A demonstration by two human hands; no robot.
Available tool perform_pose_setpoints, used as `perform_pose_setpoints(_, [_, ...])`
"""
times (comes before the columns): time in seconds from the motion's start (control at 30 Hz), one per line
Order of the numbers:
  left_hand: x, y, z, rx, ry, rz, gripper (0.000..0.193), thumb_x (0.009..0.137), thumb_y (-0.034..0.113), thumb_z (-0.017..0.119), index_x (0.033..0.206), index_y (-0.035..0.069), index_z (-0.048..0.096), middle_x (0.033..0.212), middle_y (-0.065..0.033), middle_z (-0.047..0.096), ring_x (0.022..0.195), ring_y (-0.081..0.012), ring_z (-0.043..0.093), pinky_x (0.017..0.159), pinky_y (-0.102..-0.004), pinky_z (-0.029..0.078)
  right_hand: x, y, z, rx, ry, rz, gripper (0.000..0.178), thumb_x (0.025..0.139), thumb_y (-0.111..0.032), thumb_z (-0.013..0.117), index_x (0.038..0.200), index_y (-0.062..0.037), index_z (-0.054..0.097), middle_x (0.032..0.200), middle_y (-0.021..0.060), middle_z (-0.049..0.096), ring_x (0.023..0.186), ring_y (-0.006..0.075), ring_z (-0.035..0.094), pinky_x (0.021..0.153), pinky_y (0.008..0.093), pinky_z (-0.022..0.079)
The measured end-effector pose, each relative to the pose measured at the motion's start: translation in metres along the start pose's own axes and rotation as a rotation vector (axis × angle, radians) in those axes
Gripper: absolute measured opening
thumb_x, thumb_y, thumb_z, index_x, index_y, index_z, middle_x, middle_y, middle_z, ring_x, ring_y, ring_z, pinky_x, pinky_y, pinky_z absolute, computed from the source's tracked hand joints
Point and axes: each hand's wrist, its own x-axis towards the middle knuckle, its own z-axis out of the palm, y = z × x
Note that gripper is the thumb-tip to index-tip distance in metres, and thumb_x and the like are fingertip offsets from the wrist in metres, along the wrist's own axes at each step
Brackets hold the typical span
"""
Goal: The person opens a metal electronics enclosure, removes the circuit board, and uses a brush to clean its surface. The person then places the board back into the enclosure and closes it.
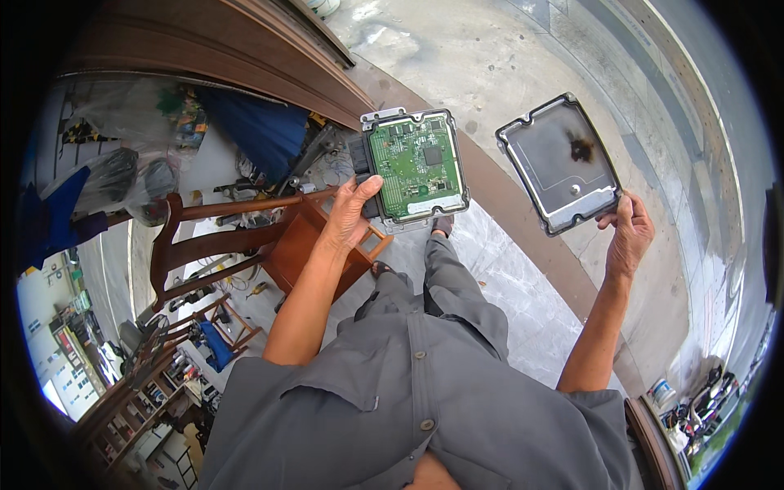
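Head view: opened control module and its lid, one in each hand.

The control module [415,166] at 12 o'clock looks rigid and fairly weighty, its bare green circuit board fragile, so grip the metal rim only. Your left hand [349,214] clasps its lower-left edge, thumb over the rim. Your right hand [629,235] at 2 o'clock pinches a corner of the light, stiff metal cover [560,163], which bears a dark scorch mark.

Person is wearing a grey short-sleeved button shirt [425,408], grey trousers [445,282], dark sandals [442,223]; forearms showing bare down to the fingers.
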Motion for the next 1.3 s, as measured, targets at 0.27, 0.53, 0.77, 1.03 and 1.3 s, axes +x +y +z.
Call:
perform_pose_setpoints(0.27, [-0.062, 0.014, -0.009, -0.099, 0.02, 0.092, 0.049, 0.087, 0.023, 0.078, 0.126, 0.0, 0.058, 0.114, -0.0057, 0.066, 0.101, -0.0146, 0.066, 0.091, -0.0321, 0.057, -0.017, -0.001, 0.075, 0.171, -0.263, 0.073, 0.026, 0.101, -0.021, 0.061, 0.103, 0.0041, 0.068, 0.073, 0.0055, 0.066, 0.054, 0.0116, 0.059, 0.052, 0.0232, 0.046])
perform_pose_setpoints(0.53, [-0.129, 0.031, -0.029, -0.118, 0.084, 0.207, 0.057, 0.084, 0.028, 0.079, 0.127, -0.002, 0.057, 0.112, -0.0078, 0.065, 0.099, -0.0148, 0.065, 0.088, -0.0314, 0.056, -0.014, -0.029, 0.119, 0.154, -0.447, -0.013, 0.026, 0.101, -0.019, 0.061, 0.106, 0.0049, 0.068, 0.07, 0.0056, 0.065, 0.051, 0.0122, 0.058, 0.051, 0.0237, 0.045])
perform_pose_setpoints(0.77, [-0.182, 0.021, -0.043, -0.092, 0.22, 0.311, 0.061, 0.078, 0.035, 0.082, 0.121, -0.003, 0.06, 0.105, -0.0075, 0.066, 0.093, -0.0141, 0.065, 0.082, -0.0294, 0.056, -0.039, -0.064, 0.146, 0.194, -0.56, -0.056, 0.027, 0.101, -0.023, 0.062, 0.101, 0.0029, 0.068, 0.065, 0.0029, 0.06, 0.054, 0.0106, 0.056, 0.055, 0.0226, 0.045])
perform_pose_setpoints(1.03, [-0.248, 0.018, -0.084, -0.081, 0.303, 0.383, 0.064, 0.078, 0.04, 0.081, 0.12, -0.004, 0.062, 0.101, -0.0074, 0.066, 0.089, -0.0139, 0.065, 0.079, -0.0282, 0.055, -0.087, -0.079, 0.197, 0.15, -0.704, -0.007, 0.028, 0.098, -0.028, 0.068, 0.096, -0.0002, 0.069, 0.068, 0.0005, 0.057, 0.057, 0.0077, 0.052, 0.053, 0.0215, 0.044])
perform_pose_setpoints(1.3, [-0.332, -0.02, -0.139, -0.176, 0.515, 0.406, 0.057, 0.081, 0.042, 0.079, 0.116, 0.0, 0.065, 0.101, -0.0035, 0.067, 0.094, -0.0129, 0.062, 0.087, -0.0282, 0.048, -0.142, -0.082, 0.232, 0.216, -0.868, 0.053, 0.021, 0.1, -0.027, 0.066, 0.091, -0.0077, 0.068, 0.069, -0.0042, 0.057, 0.057, 0.0034, 0.05, 0.052, 0.0172, 0.041])
